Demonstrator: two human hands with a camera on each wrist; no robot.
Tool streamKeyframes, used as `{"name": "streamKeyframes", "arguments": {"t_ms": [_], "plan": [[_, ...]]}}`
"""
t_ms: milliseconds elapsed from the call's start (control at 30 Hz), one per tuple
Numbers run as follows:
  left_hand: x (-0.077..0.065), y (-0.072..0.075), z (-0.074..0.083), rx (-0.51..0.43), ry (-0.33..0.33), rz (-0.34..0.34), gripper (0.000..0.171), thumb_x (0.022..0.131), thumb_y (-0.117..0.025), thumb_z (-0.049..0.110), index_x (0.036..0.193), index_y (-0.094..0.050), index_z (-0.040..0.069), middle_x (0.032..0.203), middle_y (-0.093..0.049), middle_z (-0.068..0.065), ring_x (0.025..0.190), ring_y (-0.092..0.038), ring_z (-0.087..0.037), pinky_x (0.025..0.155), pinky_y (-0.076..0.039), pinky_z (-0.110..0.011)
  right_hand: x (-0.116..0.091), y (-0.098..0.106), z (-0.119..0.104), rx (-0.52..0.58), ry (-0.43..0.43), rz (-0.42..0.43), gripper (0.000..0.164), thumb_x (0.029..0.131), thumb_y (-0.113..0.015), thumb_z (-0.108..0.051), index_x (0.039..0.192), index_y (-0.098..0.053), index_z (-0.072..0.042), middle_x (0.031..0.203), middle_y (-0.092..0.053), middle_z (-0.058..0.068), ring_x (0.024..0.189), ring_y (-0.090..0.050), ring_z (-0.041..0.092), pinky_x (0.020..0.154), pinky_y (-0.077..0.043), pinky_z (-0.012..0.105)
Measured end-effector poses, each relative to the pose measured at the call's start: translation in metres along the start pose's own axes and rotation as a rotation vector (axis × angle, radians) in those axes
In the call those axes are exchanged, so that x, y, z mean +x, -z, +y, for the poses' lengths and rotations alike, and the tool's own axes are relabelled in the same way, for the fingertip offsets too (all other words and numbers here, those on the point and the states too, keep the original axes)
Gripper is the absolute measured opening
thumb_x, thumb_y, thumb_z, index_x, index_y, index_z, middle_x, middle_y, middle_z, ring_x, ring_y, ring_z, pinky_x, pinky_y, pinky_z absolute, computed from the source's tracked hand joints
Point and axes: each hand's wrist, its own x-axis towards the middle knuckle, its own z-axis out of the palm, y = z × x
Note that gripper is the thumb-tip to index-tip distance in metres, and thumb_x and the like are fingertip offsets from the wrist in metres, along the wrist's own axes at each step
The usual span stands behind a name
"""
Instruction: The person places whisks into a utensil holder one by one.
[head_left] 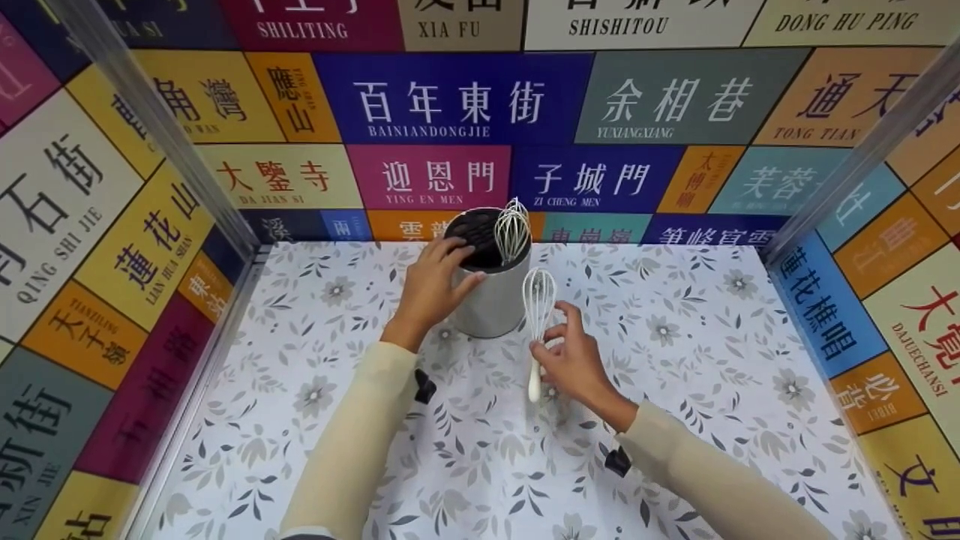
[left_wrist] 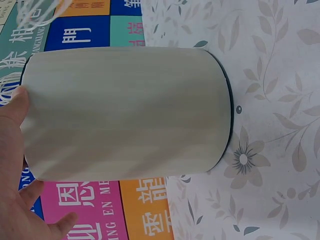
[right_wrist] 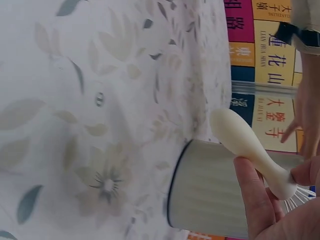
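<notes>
A pale grey cylindrical utensil holder (head_left: 491,304) with a dark rim and black inside stands upright near the back wall. My left hand (head_left: 433,289) grips its rim from the left, thumb (left_wrist: 19,105) against the near side and fingers over the top edge. Out of the holder's right side rises a whisk (head_left: 513,232), wire loops up, its handle hidden inside. To the right, my right hand (head_left: 576,360) pinches a second whisk (head_left: 538,296) near the top of its cream handle (right_wrist: 237,132). This whisk is upright, loops up, in front of the holder.
The table (head_left: 315,457) has a white cloth printed with grey leaves and flowers. Behind it stands a back wall (head_left: 450,97) of coloured name panels, with similar side walls (head_left: 90,300) left and right and metal posts (head_left: 180,150) at the corners.
</notes>
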Motion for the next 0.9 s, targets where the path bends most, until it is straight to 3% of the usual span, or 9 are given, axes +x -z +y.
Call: {"name": "streamKeyframes", "arguments": {"t_ms": [300, 900], "plan": [[0.0, 0.0, 0.0, 0.002, 0.005, -0.003, 0.057, 0.098, -0.061, 0.054, 0.141, -0.063, 0.017, 0.15, -0.055, -0.004, 0.151, -0.037, -0.03, 0.118, -0.037, -0.057, 0.015, 0.008, -0.035, 0.038, 0.074, 0.018, 0.077, 0.096, -0.067, -0.019, 0.158, -0.021, -0.017, 0.112, -0.063, 0.01, 0.09, -0.074, 0.026, 0.066, -0.064, 0.039], [0.0, -0.001, -0.002, 0.01, -0.001, 0.011, 0.057, 0.097, -0.062, 0.055, 0.141, -0.063, 0.017, 0.149, -0.056, -0.004, 0.149, -0.04, -0.033, 0.114, -0.041, -0.058, 0.041, 0.008, -0.111, 0.069, 0.267, 0.082, 0.075, 0.096, -0.067, -0.019, 0.156, -0.021, -0.018, 0.108, -0.065, 0.006, 0.089, -0.074, 0.018, 0.067, -0.063, 0.032]]}}
